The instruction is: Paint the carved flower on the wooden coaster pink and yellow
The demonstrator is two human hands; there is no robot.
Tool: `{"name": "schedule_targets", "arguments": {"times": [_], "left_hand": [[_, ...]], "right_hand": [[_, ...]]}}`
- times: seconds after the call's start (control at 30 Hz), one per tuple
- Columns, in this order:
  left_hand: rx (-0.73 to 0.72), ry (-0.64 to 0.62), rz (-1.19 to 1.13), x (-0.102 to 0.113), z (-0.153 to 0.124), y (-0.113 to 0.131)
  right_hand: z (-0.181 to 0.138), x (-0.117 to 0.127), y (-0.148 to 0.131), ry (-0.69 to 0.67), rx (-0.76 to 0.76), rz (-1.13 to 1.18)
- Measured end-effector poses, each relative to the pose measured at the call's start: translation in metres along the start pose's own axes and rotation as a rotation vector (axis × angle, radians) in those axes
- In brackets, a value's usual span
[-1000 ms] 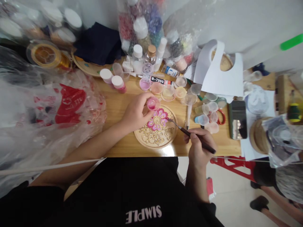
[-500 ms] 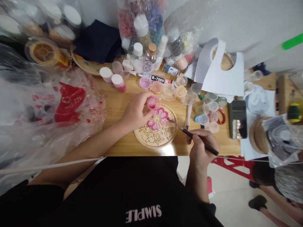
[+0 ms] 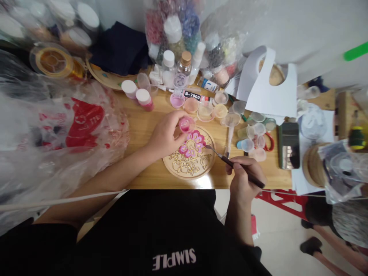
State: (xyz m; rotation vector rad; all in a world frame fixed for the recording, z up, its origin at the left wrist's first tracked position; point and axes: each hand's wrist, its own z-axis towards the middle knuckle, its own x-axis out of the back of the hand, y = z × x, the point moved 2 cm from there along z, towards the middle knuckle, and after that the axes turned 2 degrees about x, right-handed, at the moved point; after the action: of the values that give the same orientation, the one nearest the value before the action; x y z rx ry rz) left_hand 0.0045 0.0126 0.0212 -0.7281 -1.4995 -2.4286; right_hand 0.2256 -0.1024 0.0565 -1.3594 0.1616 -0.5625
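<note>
A round wooden disc (image 3: 188, 168) with gold outlines and a pink-filled flower (image 3: 192, 143) lies on the wooden table (image 3: 143, 126). My left hand (image 3: 165, 134) is closed around a small pink cup (image 3: 184, 124) just above the disc's upper edge. My right hand (image 3: 243, 180) pinches a thin dark tool (image 3: 230, 163) like a pen. Its metal tip touches the disc's right side, beside the flower.
Several small clear and tinted cups (image 3: 230, 115) lie right of the disc. Bottles (image 3: 168, 69), a B-7000 glue tube (image 3: 192, 96) and bags of beads (image 3: 172, 27) stand behind. A phone (image 3: 288, 145) lies at the right, a plastic bag (image 3: 57, 130) at the left. Another person's legs (image 3: 324, 234) show lower right.
My right hand has shifted slightly with the tool; the tip stays by the flower. My left hand still holds the pink cup in the same place.
</note>
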Motion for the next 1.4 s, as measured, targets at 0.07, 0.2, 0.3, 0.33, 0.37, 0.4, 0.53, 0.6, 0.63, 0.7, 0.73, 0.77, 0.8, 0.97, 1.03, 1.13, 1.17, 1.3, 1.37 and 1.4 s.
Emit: {"name": "schedule_targets", "arguments": {"times": [0.07,0.2,0.3,0.33,0.37,0.4,0.53,0.6,0.63,0.7,0.73,0.77,0.8,0.97,1.03,1.13,1.17,1.3,1.37,1.4], "left_hand": [[-0.003,0.000,-0.004,0.0001,0.0003,0.0002],[-0.010,-0.003,-0.013,0.0002,0.0002,0.0003],[-0.009,-0.002,-0.017,0.0003,-0.0002,0.0003],[-0.001,-0.006,-0.015,0.0004,-0.0003,0.0004],[0.008,-0.010,-0.011,0.0004,-0.0003,0.0004],[0.016,-0.013,-0.005,0.0004,-0.0002,0.0005],[0.013,-0.009,0.011,0.0007,0.0001,0.0010],[0.003,-0.005,0.009,0.0008,0.0002,0.0010],[-0.004,-0.001,0.005,0.0008,0.0002,0.0009],[-0.022,0.008,-0.005,0.0008,0.0002,0.0007],[-0.030,0.012,-0.012,0.0008,0.0002,0.0006],[-0.035,0.017,-0.018,0.0008,0.0002,0.0005],[-0.035,0.018,-0.023,0.0007,0.0001,0.0004],[0.002,-0.008,-0.013,-0.0003,0.0000,-0.0008],[0.003,-0.011,-0.002,-0.0002,0.0002,-0.0008],[-0.025,-0.001,0.004,0.0004,0.0008,0.0002],[-0.032,0.004,0.004,0.0006,0.0010,0.0006],[-0.019,-0.002,0.006,0.0008,0.0010,0.0011],[-0.004,-0.011,0.007,0.0007,0.0007,0.0008],[0.001,-0.014,0.006,0.0006,0.0005,0.0006]], "right_hand": [[0.0001,0.0001,-0.0004,-0.002,-0.005,-0.017],[0.0002,0.0010,-0.0012,-0.011,0.001,-0.013],[0.0002,0.0016,-0.0014,-0.015,0.025,-0.013],[0.0002,0.0018,-0.0013,-0.016,0.030,-0.022],[0.0002,0.0019,-0.0013,-0.018,0.030,-0.033],[0.0001,0.0020,-0.0011,-0.022,0.027,-0.047],[0.0003,0.0019,-0.0006,-0.035,0.011,-0.087],[0.0007,0.0016,-0.0005,-0.036,0.021,-0.076],[0.0009,0.0014,-0.0006,-0.035,0.030,-0.063],[0.0011,0.0015,-0.0008,-0.034,0.047,-0.038],[0.0010,0.0017,-0.0009,-0.034,0.051,-0.032],[0.0010,0.0020,-0.0011,-0.036,0.053,-0.033],[0.0008,0.0024,-0.0013,-0.035,0.053,-0.039],[0.0004,0.0037,-0.0017,-0.022,0.042,-0.071],[0.0007,0.0034,-0.0012,-0.019,0.038,-0.066],[0.0015,0.0025,0.0001,-0.021,0.038,-0.063],[0.0017,0.0022,0.0004,-0.023,0.040,-0.066],[0.0020,0.0018,0.0002,-0.029,0.049,-0.061],[0.0016,0.0022,-0.0003,-0.028,0.045,-0.068],[0.0014,0.0025,-0.0004,-0.027,0.040,-0.078]]}}
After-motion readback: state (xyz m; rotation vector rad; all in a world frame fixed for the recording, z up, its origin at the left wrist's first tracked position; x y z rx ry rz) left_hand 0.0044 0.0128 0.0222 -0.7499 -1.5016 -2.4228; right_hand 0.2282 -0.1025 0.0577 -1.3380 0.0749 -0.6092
